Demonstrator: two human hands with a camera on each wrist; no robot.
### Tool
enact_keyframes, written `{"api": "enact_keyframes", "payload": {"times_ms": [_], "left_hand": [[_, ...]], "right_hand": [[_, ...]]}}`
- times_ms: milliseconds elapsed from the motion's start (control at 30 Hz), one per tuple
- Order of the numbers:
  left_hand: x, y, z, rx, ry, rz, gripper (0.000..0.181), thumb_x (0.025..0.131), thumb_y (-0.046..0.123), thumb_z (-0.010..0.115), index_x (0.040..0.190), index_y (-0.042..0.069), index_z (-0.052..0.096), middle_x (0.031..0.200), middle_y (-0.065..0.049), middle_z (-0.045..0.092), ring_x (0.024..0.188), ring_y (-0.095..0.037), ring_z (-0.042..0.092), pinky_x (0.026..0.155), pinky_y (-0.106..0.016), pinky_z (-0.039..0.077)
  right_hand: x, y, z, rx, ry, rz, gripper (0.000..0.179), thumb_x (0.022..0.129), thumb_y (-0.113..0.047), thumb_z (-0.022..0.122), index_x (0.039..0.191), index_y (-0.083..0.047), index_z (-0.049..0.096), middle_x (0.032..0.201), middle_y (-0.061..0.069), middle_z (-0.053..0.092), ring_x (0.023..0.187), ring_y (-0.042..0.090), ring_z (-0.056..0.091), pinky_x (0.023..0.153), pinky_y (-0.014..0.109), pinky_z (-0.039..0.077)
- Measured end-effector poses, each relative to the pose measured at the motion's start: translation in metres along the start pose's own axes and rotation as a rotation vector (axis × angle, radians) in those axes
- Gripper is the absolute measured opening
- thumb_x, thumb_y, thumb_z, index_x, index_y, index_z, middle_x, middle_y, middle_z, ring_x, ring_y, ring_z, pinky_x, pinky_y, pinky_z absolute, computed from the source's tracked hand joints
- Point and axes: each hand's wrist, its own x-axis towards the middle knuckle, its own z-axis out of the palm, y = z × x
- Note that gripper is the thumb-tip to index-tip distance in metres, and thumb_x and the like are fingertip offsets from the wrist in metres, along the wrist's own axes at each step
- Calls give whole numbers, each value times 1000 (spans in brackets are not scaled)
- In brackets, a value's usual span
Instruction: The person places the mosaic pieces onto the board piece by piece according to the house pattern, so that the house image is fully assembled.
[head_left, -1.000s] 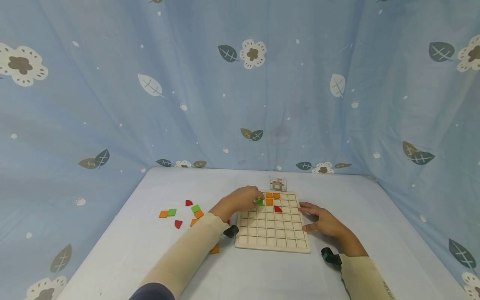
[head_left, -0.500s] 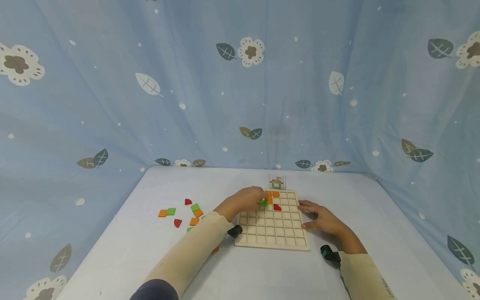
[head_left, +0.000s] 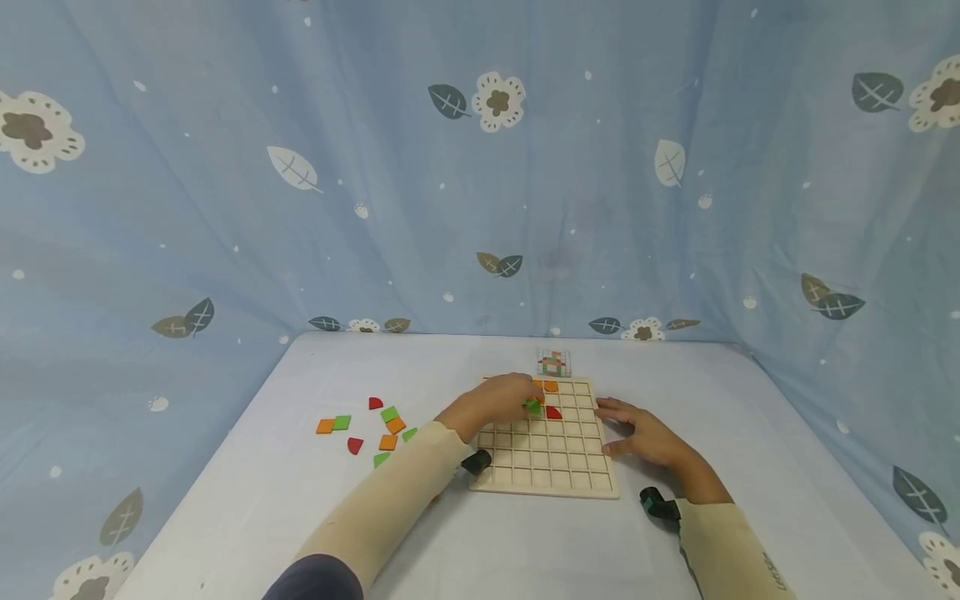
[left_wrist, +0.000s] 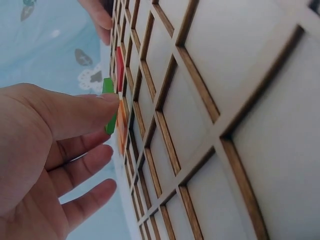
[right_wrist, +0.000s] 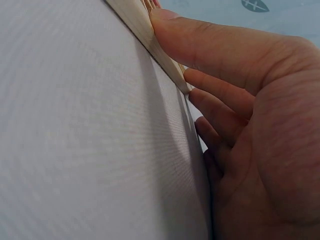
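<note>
My left hand (head_left: 504, 398) is over the upper left part of the wooden grid board (head_left: 543, 481), pinching a small green tile (left_wrist: 109, 107) between thumb and fingers. In the left wrist view the tile is tilted on edge, close to the board's surface, with the other fingers spread loosely. Beside it on the board lie a red quarter-circle tile (head_left: 553, 413) and an orange round tile (head_left: 551, 387); more orange is partly hidden by the fingers. My right hand (head_left: 643, 435) rests at the board's right edge, its thumb (right_wrist: 200, 42) and fingertips touching the rim, fingers relaxed.
Left of the board, several loose tiles are scattered on the white table (head_left: 247, 467), among them an orange square (head_left: 325, 427), a green square (head_left: 341, 422) and a red quarter circle (head_left: 356, 446). A small pattern card (head_left: 553, 362) lies behind the board. A flowered curtain (head_left: 405, 208) closes the back.
My left hand has shifted slightly to the right across the board with the green tile, toward the red quarter circle. The right hand stays at the board's edge.
</note>
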Motion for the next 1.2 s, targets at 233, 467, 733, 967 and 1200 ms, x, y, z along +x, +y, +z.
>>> {"api": "enact_keyframes", "payload": {"times_ms": [233, 467, 733, 967, 1200], "left_hand": [[3, 2, 0, 20, -14, 6, 30, 93, 17, 68, 122, 19, 69, 121, 4, 62, 116, -13, 55, 94, -28, 45], [7, 2, 0, 8, -32, -7, 33, 92, 15, 69, 124, 19, 68, 121, 3, 62, 116, -14, 55, 94, -29, 45], [11, 2, 4, 19, -37, -8, 31, 92, 14, 69, 122, 20, 68, 120, 3, 62, 115, -14, 55, 93, -28, 46], [11, 1, 5, -6, -36, -19, 30, 91, 18, 70, 121, 19, 69, 122, 4, 62, 116, -13, 55, 93, -27, 45], [11, 1, 4, -32, -28, -18, 28, 91, 19, 71, 119, 19, 71, 120, 4, 63, 115, -13, 56, 92, -27, 46]], "right_hand": [[1, 2, 0, -2, 3, 13, 76, 71, -30, 85, 136, -2, 56, 151, 18, 36, 140, 44, 23, 108, 64, 19], [0, -1, -2, 1, 3, 5, 75, 71, -29, 85, 135, -1, 57, 151, 18, 36, 140, 44, 23, 108, 63, 18], [0, -2, -1, 3, 7, 2, 76, 71, -28, 85, 135, -1, 56, 151, 18, 36, 139, 44, 24, 107, 63, 19], [-1, 1, -1, 24, 5, -9, 77, 70, -30, 85, 136, -2, 56, 151, 17, 36, 140, 43, 23, 108, 62, 19], [-1, 1, -1, 16, 5, -37, 75, 72, -30, 84, 135, -2, 56, 151, 17, 36, 139, 44, 23, 106, 65, 20]]}}
